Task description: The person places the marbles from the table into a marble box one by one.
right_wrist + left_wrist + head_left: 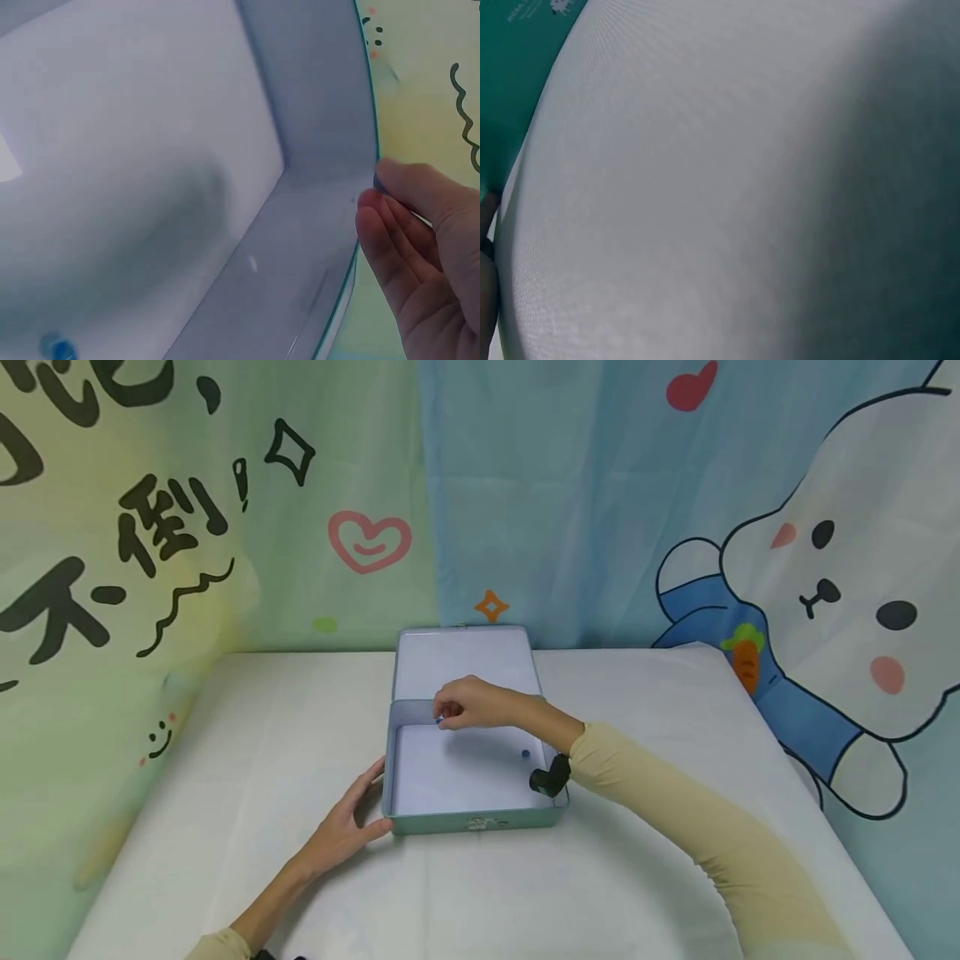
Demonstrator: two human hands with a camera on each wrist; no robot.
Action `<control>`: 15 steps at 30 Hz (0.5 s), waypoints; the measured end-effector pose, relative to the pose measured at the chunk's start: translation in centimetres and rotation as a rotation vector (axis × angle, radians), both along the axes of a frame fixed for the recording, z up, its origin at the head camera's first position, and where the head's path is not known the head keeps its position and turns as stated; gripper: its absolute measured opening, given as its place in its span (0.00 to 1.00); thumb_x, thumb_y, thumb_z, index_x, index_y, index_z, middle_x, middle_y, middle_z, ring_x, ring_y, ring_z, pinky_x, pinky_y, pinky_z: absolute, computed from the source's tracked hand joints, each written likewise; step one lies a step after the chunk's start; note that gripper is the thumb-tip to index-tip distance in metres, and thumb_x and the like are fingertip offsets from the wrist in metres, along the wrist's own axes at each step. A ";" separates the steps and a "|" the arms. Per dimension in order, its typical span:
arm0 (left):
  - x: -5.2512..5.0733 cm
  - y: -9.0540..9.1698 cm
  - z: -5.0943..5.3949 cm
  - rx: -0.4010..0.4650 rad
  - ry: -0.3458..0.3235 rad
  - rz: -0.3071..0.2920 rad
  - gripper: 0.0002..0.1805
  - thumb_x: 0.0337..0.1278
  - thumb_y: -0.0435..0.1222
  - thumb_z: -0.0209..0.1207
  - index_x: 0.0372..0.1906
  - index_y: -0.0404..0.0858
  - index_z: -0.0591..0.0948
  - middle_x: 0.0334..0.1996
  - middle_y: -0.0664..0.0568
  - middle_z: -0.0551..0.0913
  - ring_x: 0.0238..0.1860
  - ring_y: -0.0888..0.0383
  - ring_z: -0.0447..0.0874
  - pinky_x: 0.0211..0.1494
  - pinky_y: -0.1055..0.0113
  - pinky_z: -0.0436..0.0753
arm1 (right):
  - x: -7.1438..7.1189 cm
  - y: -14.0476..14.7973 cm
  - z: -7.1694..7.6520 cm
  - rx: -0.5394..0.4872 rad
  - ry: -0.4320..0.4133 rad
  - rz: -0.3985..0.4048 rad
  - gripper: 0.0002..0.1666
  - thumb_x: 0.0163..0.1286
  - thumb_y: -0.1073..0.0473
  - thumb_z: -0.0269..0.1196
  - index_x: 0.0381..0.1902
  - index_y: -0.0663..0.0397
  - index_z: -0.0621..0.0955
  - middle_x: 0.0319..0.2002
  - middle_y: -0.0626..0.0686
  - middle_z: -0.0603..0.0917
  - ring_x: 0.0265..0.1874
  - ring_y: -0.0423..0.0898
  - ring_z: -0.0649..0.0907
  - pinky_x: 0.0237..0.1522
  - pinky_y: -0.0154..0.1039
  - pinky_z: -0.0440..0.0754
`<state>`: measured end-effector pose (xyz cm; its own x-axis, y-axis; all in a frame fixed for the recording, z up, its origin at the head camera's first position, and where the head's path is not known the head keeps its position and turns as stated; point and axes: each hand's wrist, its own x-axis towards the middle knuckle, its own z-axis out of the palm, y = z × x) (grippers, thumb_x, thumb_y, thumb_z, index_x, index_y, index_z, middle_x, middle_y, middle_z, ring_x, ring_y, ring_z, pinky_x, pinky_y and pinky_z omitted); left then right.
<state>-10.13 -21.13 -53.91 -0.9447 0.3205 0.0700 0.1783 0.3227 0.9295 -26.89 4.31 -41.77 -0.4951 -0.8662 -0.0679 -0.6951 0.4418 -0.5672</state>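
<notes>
1. Blue piece (439, 720): we see it pinched between the thumb and curled fingers of the right hand (476, 703), above the far-left corner of the tin (435, 824). The right hand has it; the left hand (345, 827) is lower and nearer us. The piece is too small and covered for us to tell its long axis.

2. Working outward from that pinch, the tin's rim comes first. In the right wrist view the fingertips overlap its edge, but we cannot tell whether they touch. Just beyond, the raised lid (465, 660) bounds the far side.

3. Toward the near right, a broad stretch of tin floor gives room inside the four walls. On it lies a loose blue piece (526, 753), near the right wall and far closer to the right hand than to the left. The right forearm (558, 727) crosses above that wall.

4. At the near-left corner, the left hand grasps nothing: its relaxed fingers rest along the left wall, thumb touching the corner, so we judge it steadies the tin.

5. Past the tin, the white surface (285, 718) extends on both sides, back to the printed curtain (562, 485).
</notes>
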 end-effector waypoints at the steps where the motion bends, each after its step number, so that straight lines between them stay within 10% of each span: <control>1: 0.0 0.0 0.0 0.005 0.004 -0.004 0.48 0.56 0.35 0.64 0.76 0.59 0.52 0.77 0.47 0.55 0.72 0.37 0.61 0.69 0.33 0.60 | -0.1 -0.4 -0.2 0.014 -0.008 0.014 0.05 0.67 0.60 0.64 0.39 0.56 0.83 0.36 0.51 0.85 0.34 0.39 0.80 0.39 0.26 0.78; 15: 0.3 0.1 0.1 -0.022 -0.013 0.006 0.47 0.57 0.37 0.64 0.76 0.61 0.51 0.77 0.46 0.54 0.72 0.35 0.61 0.69 0.32 0.60 | -0.1 -4.2 -4.9 0.239 -0.020 0.089 0.05 0.66 0.60 0.65 0.38 0.56 0.83 0.35 0.50 0.85 0.32 0.36 0.78 0.36 0.24 0.75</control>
